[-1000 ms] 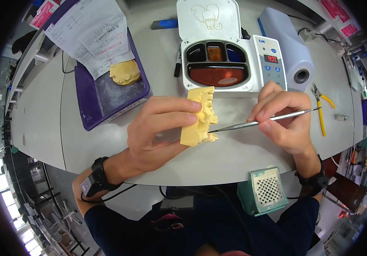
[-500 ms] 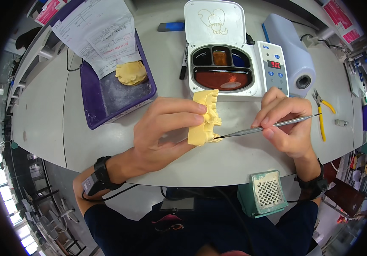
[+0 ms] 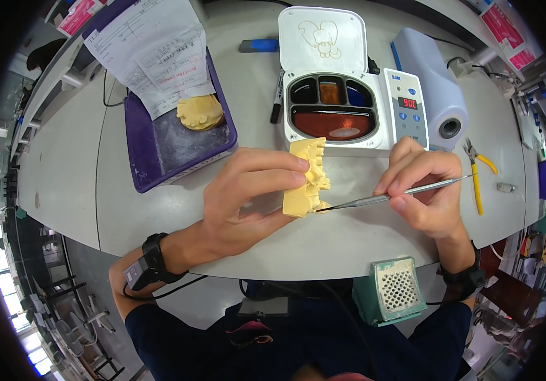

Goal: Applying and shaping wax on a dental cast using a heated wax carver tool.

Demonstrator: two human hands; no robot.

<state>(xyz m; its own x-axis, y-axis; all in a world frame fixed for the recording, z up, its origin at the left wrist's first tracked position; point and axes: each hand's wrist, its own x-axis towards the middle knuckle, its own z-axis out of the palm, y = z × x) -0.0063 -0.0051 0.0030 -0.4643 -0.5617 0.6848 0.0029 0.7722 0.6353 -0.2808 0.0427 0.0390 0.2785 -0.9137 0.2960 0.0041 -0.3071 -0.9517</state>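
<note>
My left hand (image 3: 251,187) grips a yellow plaster dental model (image 3: 303,181) on edge, its row of teeth facing right. Between the thumb and fingers of my right hand (image 3: 428,187) is a thin metal wax carver (image 3: 374,199), held like a pen. The carver's dark tip meets the lower end of the model, near the last teeth; whether it touches or only overlaps there I cannot tell. Just beyond the model stands a white wax heater (image 3: 379,136) with its lid up, its wells holding dark, amber, blue and red-brown wax.
A purple tray (image 3: 138,146) at the left holds papers (image 3: 152,57) and another yellow dental model (image 3: 200,113). On the right are a pale blue machine (image 3: 428,82) and yellow-handled pliers (image 3: 477,184). A green perforated box (image 3: 392,292) sits at the near table edge. A marker (image 3: 277,101) lies beside the heater.
The carver's tip has shifted slightly left and down along the model's lower end. The whole view has moved a little, while both hands keep their grips.
</note>
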